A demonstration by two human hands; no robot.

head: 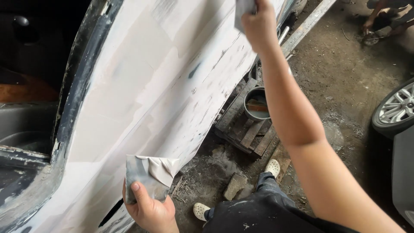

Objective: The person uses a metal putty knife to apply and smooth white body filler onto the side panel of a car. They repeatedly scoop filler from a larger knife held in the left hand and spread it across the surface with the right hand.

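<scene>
At nine o'clock the dark door opening [30, 77] of the car shows, and its black edge [73, 86] runs from the top down to seven o'clock. Beside it the large white car panel [146, 86] fills the middle, sloping from twelve o'clock down to seven o'clock; its surface is dull and chalky, with grey and bluish patches where the coat is rubbed thin, and its lower edge is rough and dark. At six o'clock the left hand [151, 209] is closed around a folded grey sheet of sandpaper [148, 177], one corner curled over and pale, just beside the panel's lower part. At twelve o'clock the right hand [258, 23] is raised and grips a second grey piece [243, 11] against the upper panel, partly cut by the frame. Under the right arm there is open dirt floor [345, 77], with a wooden pallet [248, 129] carrying a round bucket [256, 103], and a small stone block [235, 186] near the person's pale shoes [272, 167]. At three o'clock a car wheel [396, 108] narrows the free room.
</scene>
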